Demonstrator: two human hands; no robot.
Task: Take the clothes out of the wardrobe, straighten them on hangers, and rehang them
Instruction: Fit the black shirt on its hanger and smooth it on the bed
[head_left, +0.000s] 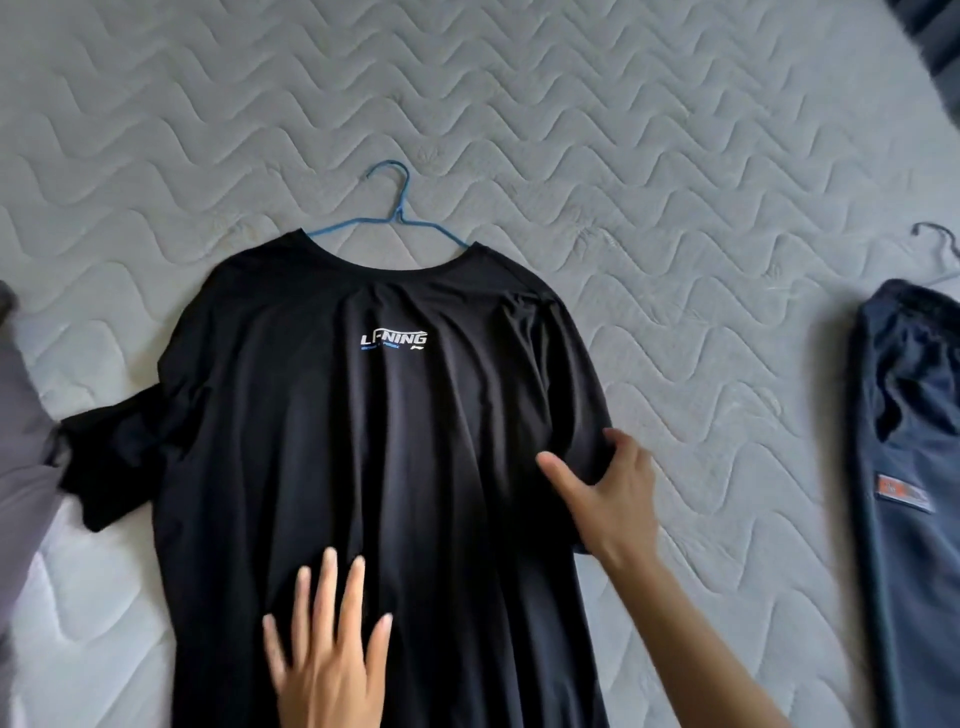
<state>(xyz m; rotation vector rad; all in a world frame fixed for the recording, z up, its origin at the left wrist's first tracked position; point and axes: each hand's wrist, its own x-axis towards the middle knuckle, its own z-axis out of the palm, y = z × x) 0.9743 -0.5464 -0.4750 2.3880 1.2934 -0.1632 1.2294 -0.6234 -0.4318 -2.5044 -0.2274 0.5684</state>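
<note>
- Nearest to me, the left hand (324, 639) lies flat on the lower front of the black T-shirt (363, 441), fingers straight and spread, pressing the cloth down. It's a bit blurry.
- A little further up, the right hand (610, 496) is at the shirt's right sleeve. The thumb sits on top of the fabric and the fingers are curled round the sleeve edge, so it's got a pinch on it.
- The T-shirt itself is spread out face up on the mattress (675, 182), roughly in the middle, collar pointing toward the far edge. There's a white and blue logo (394, 340) on the chest. The left sleeve is bunched and sticks out toward the mattress's left edge.
- Over by the right edge lies a pair of dark navy pants (909, 441) with a small orange patch, and a grey hanger (935, 244) pokes out from their far end.
- At the left edge there's some grey garment (21, 441), mostly cut off, can't tell what it is.
- Furthest back, a blue wire hanger (397, 218) is inside the shirt, hook sticking out past the collar onto the quilted mattress.
</note>
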